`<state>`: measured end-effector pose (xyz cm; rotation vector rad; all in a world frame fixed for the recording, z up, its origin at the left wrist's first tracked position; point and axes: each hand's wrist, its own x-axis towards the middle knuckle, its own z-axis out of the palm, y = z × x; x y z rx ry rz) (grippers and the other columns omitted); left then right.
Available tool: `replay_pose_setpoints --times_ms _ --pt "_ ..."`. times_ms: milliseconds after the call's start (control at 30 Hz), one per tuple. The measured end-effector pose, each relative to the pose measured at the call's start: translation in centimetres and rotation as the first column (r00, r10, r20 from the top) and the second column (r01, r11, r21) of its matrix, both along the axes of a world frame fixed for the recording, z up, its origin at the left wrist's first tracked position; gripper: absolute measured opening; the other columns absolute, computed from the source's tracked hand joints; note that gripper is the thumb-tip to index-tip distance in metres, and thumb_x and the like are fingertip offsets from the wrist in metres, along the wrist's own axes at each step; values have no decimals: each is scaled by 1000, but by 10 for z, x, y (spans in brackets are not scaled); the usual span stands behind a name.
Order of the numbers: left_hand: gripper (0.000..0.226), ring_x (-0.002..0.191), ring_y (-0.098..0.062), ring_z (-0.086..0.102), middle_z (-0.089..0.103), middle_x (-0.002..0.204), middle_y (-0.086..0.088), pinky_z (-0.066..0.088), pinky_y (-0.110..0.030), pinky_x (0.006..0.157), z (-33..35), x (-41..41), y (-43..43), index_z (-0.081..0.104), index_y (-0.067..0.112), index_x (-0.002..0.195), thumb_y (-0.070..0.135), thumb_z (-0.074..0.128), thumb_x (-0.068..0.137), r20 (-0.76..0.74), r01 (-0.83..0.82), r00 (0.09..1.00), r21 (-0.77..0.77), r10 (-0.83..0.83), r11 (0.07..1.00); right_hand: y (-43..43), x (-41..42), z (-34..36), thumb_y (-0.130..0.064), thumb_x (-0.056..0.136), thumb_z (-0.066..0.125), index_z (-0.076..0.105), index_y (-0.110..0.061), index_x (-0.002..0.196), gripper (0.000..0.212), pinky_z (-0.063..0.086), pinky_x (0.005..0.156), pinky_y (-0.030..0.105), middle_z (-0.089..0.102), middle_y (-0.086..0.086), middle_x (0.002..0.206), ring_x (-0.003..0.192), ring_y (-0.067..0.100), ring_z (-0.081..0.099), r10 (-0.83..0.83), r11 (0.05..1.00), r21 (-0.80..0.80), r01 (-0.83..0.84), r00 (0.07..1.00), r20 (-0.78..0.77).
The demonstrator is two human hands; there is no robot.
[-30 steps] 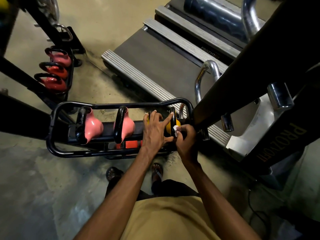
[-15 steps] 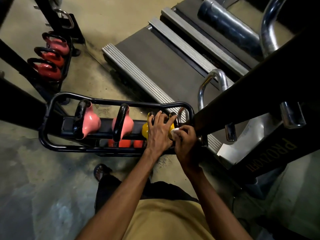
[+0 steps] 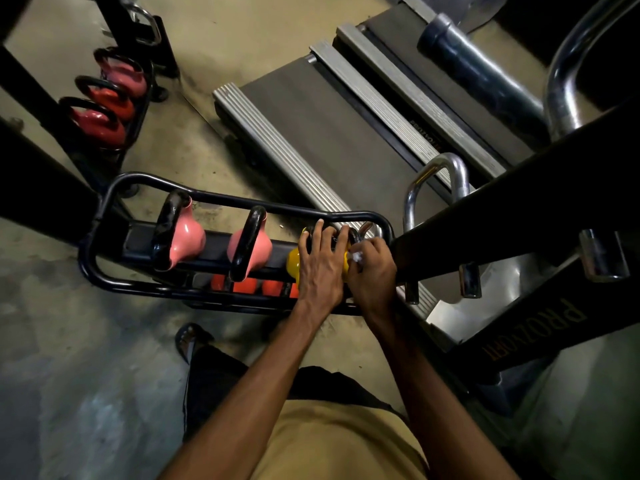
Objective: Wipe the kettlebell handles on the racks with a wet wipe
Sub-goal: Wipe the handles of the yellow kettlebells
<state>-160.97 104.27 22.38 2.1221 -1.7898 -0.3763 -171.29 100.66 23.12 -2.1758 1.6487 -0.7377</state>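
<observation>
Two pink kettlebells [image 3: 183, 239] sit on the black rack [image 3: 104, 271] at 9 o'clock of the yellow kettlebell [image 3: 294, 265]. Left hand [image 3: 320, 268] lies flat, fingers spread, over the yellow one. Right hand [image 3: 372, 273], at 3 o'clock, pinches a white wet wipe [image 3: 356, 256] against its handle.

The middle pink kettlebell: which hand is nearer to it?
Left. The left hand rests on the yellow kettlebell beside the pink kettlebell; the right hand, holding the wipe, is farther off.

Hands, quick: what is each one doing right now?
Left hand: spread open, resting on the yellow kettlebell.
Right hand: closed on the white wet wipe at the kettlebell's handle.
</observation>
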Motion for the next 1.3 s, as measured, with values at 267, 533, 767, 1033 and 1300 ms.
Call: replay_pose_setpoints --times_ms 267,533,767,1033,1300 --pt "116 150 -36 20 37 152 -15 12 -55 123 -7 -2 6 23 7 157 34 86 63 19 -25 1000 91 23 996 -44 20 12 -16 85 62 69 -15 87 7 44 72 27 63 4 95 88 21 60 108 987 128 -95 989 -104" --pt "104 152 -38 18 34 157 -20 12 -57 121 -5 1 6 26 4 155 22 81 68 -30 -38 999 98 41 994 -86 31 12 2 73 61 77 -10 91 27 48 71 26 71 10 93 87 27 66 64 961 275 -14 982 -175" --pt "113 151 -37 18 34 156 -18 14 -55 121 -4 4 7 23 10 157 39 82 65 -9 -26 1000 107 27 994 -83 18 18 -5 75 73 77 -15 85 15 48 63 17 69 -1 76 68 9 65 -246 854 494 163 963 108" --pt "98 149 -36 22 43 147 -15 18 -57 119 2 7 5 38 23 149 45 80 63 -86 40 996 17 -39 999 -25 -7 9 -1 81 74 74 -4 89 8 45 63 2 72 4 84 71 2 63 -306 916 345 205 914 266" --pt "95 147 -32 26 47 143 -10 16 -55 119 -1 8 1 45 32 147 59 76 62 -29 123 992 28 -123 992 30 -33 -17 -2 77 77 65 -20 85 23 55 70 21 67 4 91 81 10 67 -251 951 255 174 918 307"
